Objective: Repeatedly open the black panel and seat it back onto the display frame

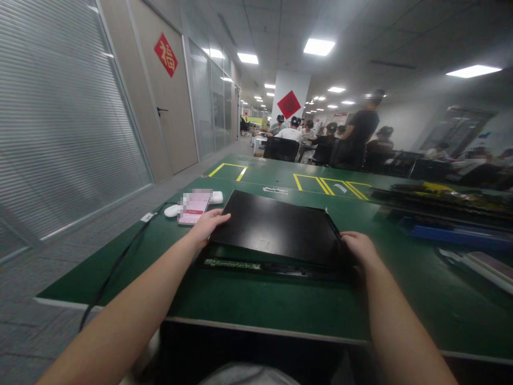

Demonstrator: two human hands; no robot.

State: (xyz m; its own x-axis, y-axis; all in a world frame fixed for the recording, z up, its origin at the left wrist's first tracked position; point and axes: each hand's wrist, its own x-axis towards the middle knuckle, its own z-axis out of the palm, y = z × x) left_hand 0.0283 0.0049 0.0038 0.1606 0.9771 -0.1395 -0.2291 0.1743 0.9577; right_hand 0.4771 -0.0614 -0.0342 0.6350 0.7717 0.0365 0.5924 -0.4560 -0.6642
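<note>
Two hands hold black panel (276, 227): left hand (208, 224) near-left corner, right hand (358, 247) near-right | panel mid green table (240, 305) | near edge seems raised, circuit strip (232, 263) exposed | far edge apparently not yet freed

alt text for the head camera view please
The left hand and right hand hold a black panel by its side edges over a green table. A phone lies beside the left hand; people sit far behind.
</note>
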